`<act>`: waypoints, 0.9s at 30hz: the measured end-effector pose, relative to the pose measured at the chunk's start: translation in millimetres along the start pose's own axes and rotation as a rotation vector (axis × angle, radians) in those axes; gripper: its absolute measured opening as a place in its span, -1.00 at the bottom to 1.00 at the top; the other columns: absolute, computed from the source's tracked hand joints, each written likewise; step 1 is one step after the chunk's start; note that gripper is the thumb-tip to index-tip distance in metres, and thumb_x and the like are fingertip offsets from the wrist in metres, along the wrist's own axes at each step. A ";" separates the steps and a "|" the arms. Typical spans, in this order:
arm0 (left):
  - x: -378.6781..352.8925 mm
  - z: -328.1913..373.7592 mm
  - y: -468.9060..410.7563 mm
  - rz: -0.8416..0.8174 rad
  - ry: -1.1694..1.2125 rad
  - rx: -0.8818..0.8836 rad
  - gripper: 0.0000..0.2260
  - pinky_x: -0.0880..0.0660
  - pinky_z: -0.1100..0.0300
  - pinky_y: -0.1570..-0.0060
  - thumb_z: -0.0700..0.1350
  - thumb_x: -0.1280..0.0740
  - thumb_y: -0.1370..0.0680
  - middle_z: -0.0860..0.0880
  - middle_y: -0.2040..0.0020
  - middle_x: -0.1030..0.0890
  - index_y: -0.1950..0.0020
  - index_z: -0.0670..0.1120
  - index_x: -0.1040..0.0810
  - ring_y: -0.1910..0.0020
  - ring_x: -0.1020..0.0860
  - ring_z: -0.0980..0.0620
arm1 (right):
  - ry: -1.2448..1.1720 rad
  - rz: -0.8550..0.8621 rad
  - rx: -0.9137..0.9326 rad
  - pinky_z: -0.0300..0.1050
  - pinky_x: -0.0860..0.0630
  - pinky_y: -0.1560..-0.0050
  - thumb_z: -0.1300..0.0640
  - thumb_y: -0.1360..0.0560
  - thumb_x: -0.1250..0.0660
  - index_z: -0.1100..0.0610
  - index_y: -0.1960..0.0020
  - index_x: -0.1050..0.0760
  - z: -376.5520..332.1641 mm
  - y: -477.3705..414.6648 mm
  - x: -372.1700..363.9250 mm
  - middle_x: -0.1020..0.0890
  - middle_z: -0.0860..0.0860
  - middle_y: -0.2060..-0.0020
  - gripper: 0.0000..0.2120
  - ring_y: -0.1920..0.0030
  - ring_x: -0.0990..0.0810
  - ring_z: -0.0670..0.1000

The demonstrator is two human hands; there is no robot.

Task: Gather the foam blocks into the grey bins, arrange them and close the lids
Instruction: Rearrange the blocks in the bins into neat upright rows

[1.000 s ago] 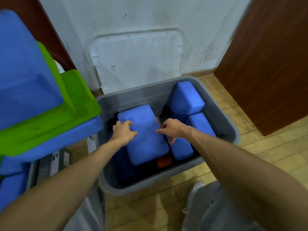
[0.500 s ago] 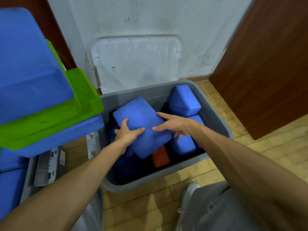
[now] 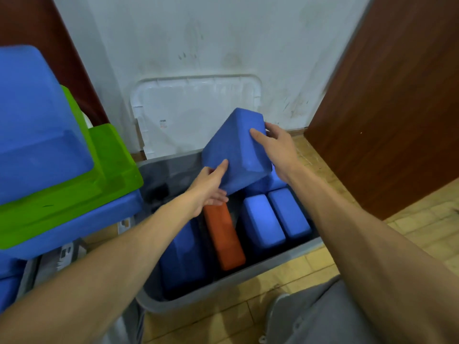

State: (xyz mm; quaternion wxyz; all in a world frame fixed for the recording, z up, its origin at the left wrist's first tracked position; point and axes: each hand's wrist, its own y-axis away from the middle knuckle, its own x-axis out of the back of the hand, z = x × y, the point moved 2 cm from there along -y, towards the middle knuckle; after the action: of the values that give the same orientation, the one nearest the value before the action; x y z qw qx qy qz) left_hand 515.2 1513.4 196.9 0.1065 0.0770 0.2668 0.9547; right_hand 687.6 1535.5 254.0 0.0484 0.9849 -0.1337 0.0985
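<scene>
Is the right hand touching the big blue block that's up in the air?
Touching. In the head view the right hand grips the blue block, fingers wrapped over its far edge.

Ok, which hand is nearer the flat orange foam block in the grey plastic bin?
Left. The left hand pinches the raised blue foam block's lower corner just above the orange foam block; the right hand grips its upper side, farther off.

I count one grey bin, one white lid, one orange block and one green block. I also count one held blue block, four binned blue blocks and apparently three stacked blue blocks at left.
</scene>
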 end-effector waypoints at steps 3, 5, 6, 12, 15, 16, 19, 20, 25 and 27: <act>-8.5 15.4 -10.7 0.026 -0.141 -0.131 -0.66 -0.52 0.06 0.01 0.23 -0.13 -0.59 -0.02 0.04 -0.58 -0.15 0.02 -0.46 0.09 -0.58 -0.05 | 0.029 -0.095 0.049 -0.05 -0.50 -0.26 0.04 -0.49 -0.39 -0.05 -0.42 -0.38 -2.8 -2.7 3.9 -0.55 -0.08 -0.27 -0.48 -0.22 -0.55 -0.07; -13.8 27.7 -18.4 0.028 -0.041 -0.186 -0.74 -0.50 0.06 -0.04 0.06 -0.16 -0.62 0.01 -0.08 -0.61 -0.18 -0.02 -0.51 -0.02 -0.56 0.00 | 0.067 -0.109 0.082 -0.03 -0.48 -0.29 0.06 -0.51 -0.37 -0.05 -0.47 -0.31 -0.8 -3.5 7.8 -0.52 -0.05 -0.32 -0.44 -0.27 -0.52 -0.07; -16.4 32.8 -21.5 0.022 0.047 -0.186 -0.76 -0.51 0.07 -0.04 0.01 -0.19 -0.61 -0.01 -0.14 -0.62 -0.19 -0.03 -0.53 -0.05 -0.57 0.01 | 0.078 -0.097 0.090 -0.03 -0.48 -0.30 0.06 -0.53 -0.35 -0.04 -0.48 -0.29 0.7 -2.9 10.6 -0.51 -0.04 -0.33 -0.44 -0.29 -0.51 -0.07; -39.5 43.1 -29.8 -0.109 0.170 -0.199 -0.62 -0.56 0.02 -0.06 0.14 -0.32 -0.54 0.02 -0.12 -0.61 -0.26 -0.04 -0.45 -0.05 -0.61 0.03 | 0.188 -0.002 0.046 0.03 -0.53 -0.20 -0.10 -0.53 -0.33 0.11 -0.29 -0.32 25.4 -0.8 26.3 -0.53 0.06 -0.22 -0.54 -0.19 -0.55 0.02; -46.9 34.6 -39.9 -0.045 0.135 -0.196 -0.53 -0.52 -0.06 -0.16 0.10 -0.40 -0.49 0.04 -0.19 -0.57 -0.32 -0.03 -0.38 -0.13 -0.57 0.04 | 0.204 -0.018 0.002 0.05 -0.50 -0.23 -0.03 -0.56 -0.25 0.10 -0.33 -0.40 32.7 -5.0 25.3 -0.55 0.01 -0.21 -0.61 -0.18 -0.54 0.00; -47.1 30.9 -44.4 -0.025 0.127 -0.189 -0.49 -0.52 -0.08 -0.17 0.13 -0.40 -0.46 0.04 -0.21 -0.56 -0.32 -0.03 -0.37 -0.14 -0.57 0.03 | 0.206 -0.057 -0.019 0.05 -0.49 -0.25 0.04 -0.56 -0.19 0.07 -0.33 -0.43 33.2 -5.8 23.8 -0.56 -0.01 -0.20 -0.64 -0.18 -0.54 -0.01; -46.6 20.8 -52.7 -0.041 0.074 -0.147 -0.38 -0.58 -0.04 -0.08 0.25 -0.38 -0.40 0.01 -0.25 -0.54 -0.36 -0.02 -0.37 -0.14 -0.56 0.00 | 0.279 -0.134 -0.031 0.08 -0.50 -0.22 0.21 -0.54 -0.09 -0.02 -0.22 -0.51 36.4 -9.7 20.8 -0.62 0.04 -0.11 -0.65 -0.13 -0.58 0.09; -46.4 18.1 -56.3 -0.044 0.059 -0.134 -0.38 -0.59 -0.03 -0.04 0.25 -0.36 -0.42 -0.01 -0.26 -0.53 -0.38 -0.02 -0.36 -0.15 -0.56 -0.02 | 0.323 -0.131 -0.023 0.01 -0.52 -0.17 0.22 -0.55 -0.10 0.02 -0.26 -0.51 38.8 -12.3 22.1 -0.63 0.05 -0.10 -0.63 -0.12 -0.58 0.10; -53.6 5.0 -76.3 -0.012 -0.023 -0.075 -0.54 -0.59 0.01 -0.04 0.09 -0.33 -0.55 -0.09 -0.07 -0.56 -0.37 -0.10 -0.39 0.05 -0.57 -0.04 | 0.572 -0.074 -0.022 -0.23 -0.34 0.11 0.11 -0.56 -0.29 0.12 -0.27 -0.44 61.8 -23.2 32.6 -0.55 0.03 0.05 -0.71 0.08 -0.50 -0.01; -56.8 -1.3 -83.0 -0.010 -0.036 -0.046 -0.55 -0.57 0.04 -0.05 0.06 -0.34 -0.56 -0.04 0.05 -0.55 -0.38 -0.11 -0.38 0.09 -0.57 -0.03 | 0.627 -0.078 -0.029 -0.20 -0.36 0.12 0.10 -0.53 -0.35 0.14 -0.18 -0.47 73.4 -28.3 34.3 -0.58 0.07 0.02 -0.75 0.08 -0.52 0.02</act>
State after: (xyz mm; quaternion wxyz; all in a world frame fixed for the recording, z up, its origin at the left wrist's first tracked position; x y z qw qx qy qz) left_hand 583.2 1568.1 147.0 0.1177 0.0905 0.2432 0.9585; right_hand 741.0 1545.0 187.5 0.1050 0.9102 -0.0760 0.3934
